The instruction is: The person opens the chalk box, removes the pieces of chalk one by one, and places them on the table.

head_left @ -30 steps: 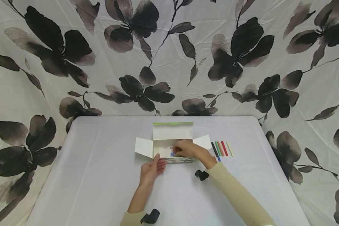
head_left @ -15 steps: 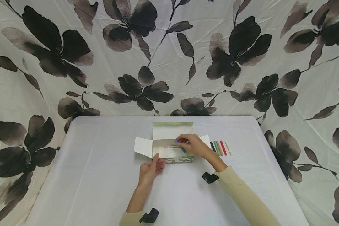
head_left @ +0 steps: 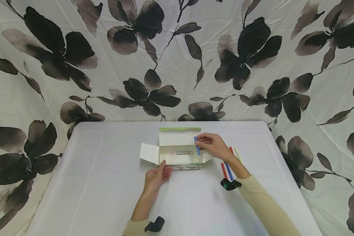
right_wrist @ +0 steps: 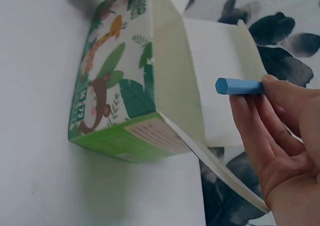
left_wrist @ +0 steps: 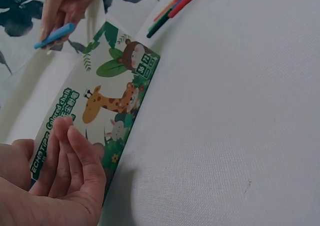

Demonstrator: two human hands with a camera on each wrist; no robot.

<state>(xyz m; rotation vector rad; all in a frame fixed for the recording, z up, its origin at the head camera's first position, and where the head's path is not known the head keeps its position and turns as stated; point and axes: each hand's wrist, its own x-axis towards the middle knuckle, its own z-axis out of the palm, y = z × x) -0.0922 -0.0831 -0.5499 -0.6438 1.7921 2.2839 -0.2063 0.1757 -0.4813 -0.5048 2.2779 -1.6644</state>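
Note:
An open cardboard chalk box [head_left: 186,167], printed with animals and "Colored chalk", stands on the white table. My left hand [head_left: 155,180] holds its front left wall, thumb at the rim and fingers against the front. Above the box's right end, my right hand [head_left: 213,144] pinches a blue chalk stick [right_wrist: 240,86] between thumb and fingers. The stick is clear of the box in the right wrist view. Inside the box a single greyish stick [head_left: 184,153] shows at the back.
Right of the box lie a red stick [head_left: 224,170], a blue stick [head_left: 229,172] and a yellow stick [head_left: 238,154], with others partly hidden under my right forearm. The box's left flap [head_left: 149,153] and back lid [head_left: 180,137] stand open. Floral cloth [head_left: 153,95] hangs behind.
My right hand has come up out of the box with the blue chalk stick and moved right, over the right flap. My left hand stays on the box.

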